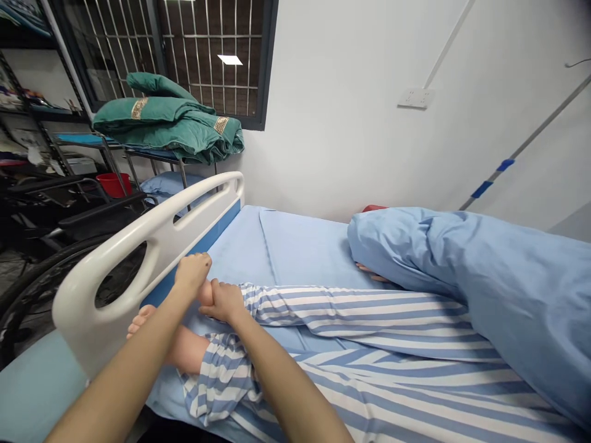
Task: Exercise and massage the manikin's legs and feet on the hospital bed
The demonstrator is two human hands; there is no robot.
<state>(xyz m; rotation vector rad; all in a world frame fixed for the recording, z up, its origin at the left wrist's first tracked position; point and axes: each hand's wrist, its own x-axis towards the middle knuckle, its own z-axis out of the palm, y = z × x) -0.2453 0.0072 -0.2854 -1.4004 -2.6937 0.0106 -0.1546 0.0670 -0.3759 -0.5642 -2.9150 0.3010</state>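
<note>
A person lies on a hospital bed in blue-and-white striped pyjamas, with a light blue quilt [466, 289] covering the upper body. My left hand [192, 273] and my right hand [222, 301] both hold the bare foot [205, 293] of the far striped leg [351, 314], which shows between them. Just below my hands, the other bare foot [157, 335] rests with its toes toward the white bed-end panel [111, 295]. Both my forearms enter from the bottom of the view.
The bed-end panel stands close to the left of my hands, above a black wheelchair [69, 246]. Behind it are a metal rack with folded green quilts [166, 120], a red bucket [113, 184] and a barred window [207, 49]. A blue sheet [305, 252] covers the mattress.
</note>
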